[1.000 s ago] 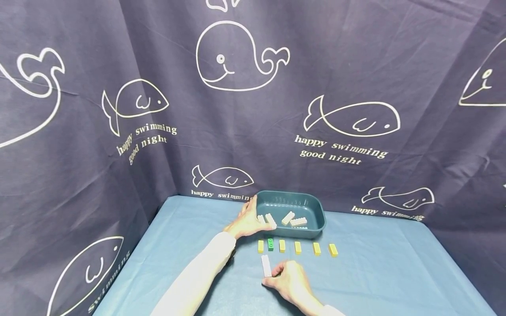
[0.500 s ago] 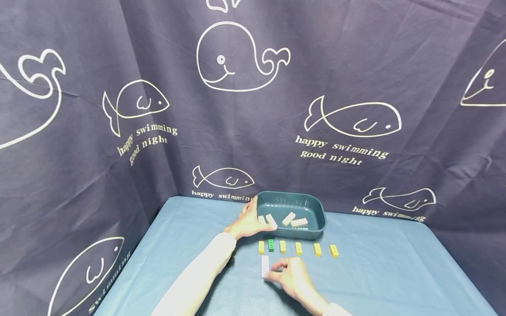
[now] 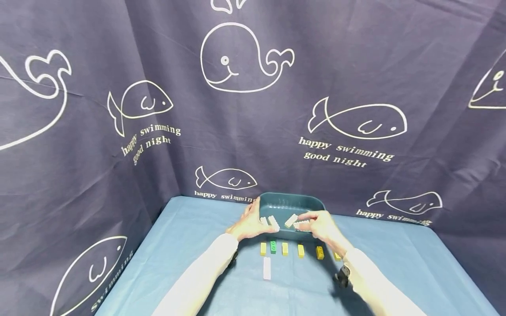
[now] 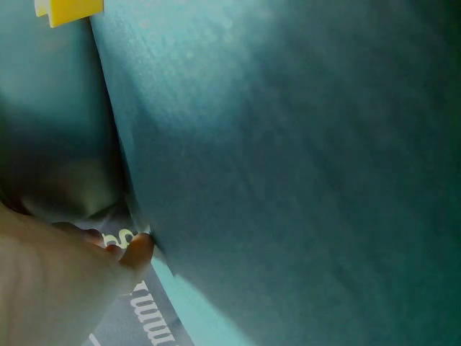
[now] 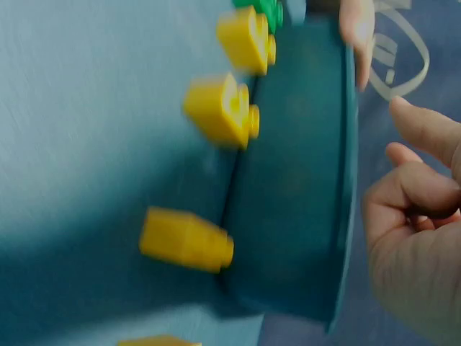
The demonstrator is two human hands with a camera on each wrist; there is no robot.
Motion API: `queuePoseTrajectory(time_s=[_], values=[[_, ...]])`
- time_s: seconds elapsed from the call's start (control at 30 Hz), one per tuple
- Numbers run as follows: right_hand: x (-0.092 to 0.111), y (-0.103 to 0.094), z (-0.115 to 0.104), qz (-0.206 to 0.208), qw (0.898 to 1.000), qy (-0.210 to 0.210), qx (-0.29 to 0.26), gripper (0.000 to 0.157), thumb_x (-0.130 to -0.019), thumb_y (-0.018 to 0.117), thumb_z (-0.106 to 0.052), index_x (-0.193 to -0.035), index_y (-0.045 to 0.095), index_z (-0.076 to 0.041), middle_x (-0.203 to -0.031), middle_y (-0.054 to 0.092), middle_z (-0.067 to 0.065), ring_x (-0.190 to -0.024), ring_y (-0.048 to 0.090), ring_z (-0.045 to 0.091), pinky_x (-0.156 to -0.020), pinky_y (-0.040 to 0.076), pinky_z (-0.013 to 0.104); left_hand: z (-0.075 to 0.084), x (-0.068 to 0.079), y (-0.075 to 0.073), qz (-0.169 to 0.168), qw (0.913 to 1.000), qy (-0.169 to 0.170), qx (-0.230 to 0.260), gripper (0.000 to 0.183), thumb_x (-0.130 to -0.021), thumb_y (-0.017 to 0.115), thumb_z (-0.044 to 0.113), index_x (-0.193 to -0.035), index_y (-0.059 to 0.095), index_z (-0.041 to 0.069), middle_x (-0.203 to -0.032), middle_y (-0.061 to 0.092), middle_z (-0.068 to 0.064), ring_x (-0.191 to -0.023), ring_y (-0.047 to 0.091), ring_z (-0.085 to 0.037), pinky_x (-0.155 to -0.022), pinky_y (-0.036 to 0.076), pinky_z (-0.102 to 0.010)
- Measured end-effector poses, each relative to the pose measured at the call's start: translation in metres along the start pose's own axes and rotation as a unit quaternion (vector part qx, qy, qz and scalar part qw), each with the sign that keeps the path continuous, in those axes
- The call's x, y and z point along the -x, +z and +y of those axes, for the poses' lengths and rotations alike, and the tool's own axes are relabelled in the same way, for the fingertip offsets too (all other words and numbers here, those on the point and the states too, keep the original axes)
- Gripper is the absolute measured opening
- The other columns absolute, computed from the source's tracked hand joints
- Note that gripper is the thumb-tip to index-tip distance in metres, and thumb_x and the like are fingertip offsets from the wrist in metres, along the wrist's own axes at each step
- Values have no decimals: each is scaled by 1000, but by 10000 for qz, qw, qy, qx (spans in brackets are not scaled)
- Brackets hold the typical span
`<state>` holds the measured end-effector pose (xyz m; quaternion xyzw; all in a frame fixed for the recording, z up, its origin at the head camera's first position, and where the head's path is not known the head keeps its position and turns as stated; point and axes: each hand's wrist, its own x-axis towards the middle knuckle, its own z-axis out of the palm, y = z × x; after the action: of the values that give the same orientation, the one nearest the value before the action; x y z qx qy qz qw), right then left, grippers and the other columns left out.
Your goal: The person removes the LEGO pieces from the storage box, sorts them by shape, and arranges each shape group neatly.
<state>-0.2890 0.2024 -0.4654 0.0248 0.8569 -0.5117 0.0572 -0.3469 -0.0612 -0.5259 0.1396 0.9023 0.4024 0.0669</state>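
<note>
My left hand (image 3: 249,224) holds the left end of a dark teal tub (image 3: 292,199), its thumb over the near rim. Over the tub's right part, my right hand (image 3: 322,226) reaches in at several white toy bricks (image 3: 291,220). Its thumb and forefinger stand apart in the right wrist view, with nothing seen between them. A long white brick (image 3: 267,268) lies on the cloth in front of a row of small yellow bricks (image 3: 301,250) and one green brick (image 3: 273,247). The left wrist view shows mostly cloth and part of the left hand (image 4: 65,274).
The tub stands near the back edge of a table with a blue cloth (image 3: 189,245). Dark curtains (image 3: 245,131) with fish prints rise behind and to the sides. The row of yellow bricks runs along the tub's near side, close below my right forearm.
My right hand has let go of the long white brick, which now lies straight on the cloth, and has moved up and right over the tub. The left hand stays on the tub.
</note>
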Motion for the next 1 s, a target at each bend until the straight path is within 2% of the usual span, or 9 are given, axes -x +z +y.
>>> queuePoseTrajectory(time_s=[0.07, 0.13, 0.23, 0.33, 0.43, 0.53, 0.6, 0.8, 1.0], values=[[-14, -7, 5, -40, 10000, 37, 31, 44, -88, 86, -9, -129, 77, 3, -58, 45, -13, -48, 33, 6, -50, 34, 23, 0, 0, 1, -16, 10000, 22, -9, 138, -74, 93, 61, -177, 11, 20, -182, 25, -10, -168, 23, -41, -132, 29, -66], [-25, -11, 11, -93, 9998, 19, 179, 42, -89, 82, -3, -129, 76, 4, -57, 43, -12, -48, 33, 6, -50, 32, 22, 1, 1, 1, -30, 10000, 28, 20, 138, -74, 93, 60, -177, 11, 19, -182, 26, -9, -169, 22, -40, -133, 27, -66], [-38, -13, 17, -221, 9984, -132, 505, 40, -84, 79, 9, -124, 76, 9, -58, 45, -9, -48, 35, 7, -51, 32, 22, 1, 2, 2, -37, 10000, 22, 1, 138, -74, 93, 61, -177, 11, 18, -182, 26, -8, -169, 22, -38, -133, 27, -66], [-49, -13, 20, -388, 9940, -199, 1000, 42, -74, 78, 16, -115, 78, 10, -62, 54, -4, -50, 41, 7, -52, 37, 22, 0, 2, 2, 21, 10000, -4, -19, 138, -74, 93, 61, -177, 12, 20, -182, 27, -8, -168, 24, -39, -132, 30, -65], [-57, -12, 18, -468, 9841, -108, 1709, 37, -71, 75, 18, -107, 79, 7, -71, 66, 3, -54, 51, 9, -54, 45, 23, -1, 1, 2, 40, 10000, 26, -12, 138, -74, 93, 61, -177, 12, 20, -182, 27, -7, -169, 23, -38, -132, 29, -65], [-61, -9, 16, -432, 9709, -38, 2357, 30, -76, 70, 16, -102, 80, 5, -86, 76, 10, -61, 58, 13, -59, 48, 24, 0, 0, 2, 47, 10000, 32, 5, 138, -74, 94, 61, -177, 12, 19, -182, 27, -8, -169, 23, -38, -132, 30, -65], [-61, -7, 15, -374, 9640, -37, 2632, 26, -80, 66, 14, -99, 80, 4, -86, 76, 11, -62, 60, 14, -60, 49, 24, 1, 1, 2, 40, 10000, 22, 18, 138, -74, 94, 61, -177, 12, 19, -182, 27, -7, -169, 23, -37, -132, 31, -64], [-60, -5, 16, -233, 9617, -129, 2727, 18, -81, 68, 11, -92, 79, 2, -76, 71, 5, -59, 59, 12, -58, 48, 24, 3, 2, 1, 52, 10000, -2, 20, 138, -73, 93, 63, -177, 12, 20, -182, 26, -8, -168, 25, -39, -131, 33, -64], [-61, -6, 17, -186, 9674, -129, 2521, 13, -77, 85, 5, -86, 78, -1, -70, 69, 1, -57, 59, 11, -58, 48, 25, 3, 4, 0, 39, 10000, -53, -20, 139, -73, 92, 66, -177, 11, 22, -182, 27, -9, -168, 26, -38, -130, 34, -64]])
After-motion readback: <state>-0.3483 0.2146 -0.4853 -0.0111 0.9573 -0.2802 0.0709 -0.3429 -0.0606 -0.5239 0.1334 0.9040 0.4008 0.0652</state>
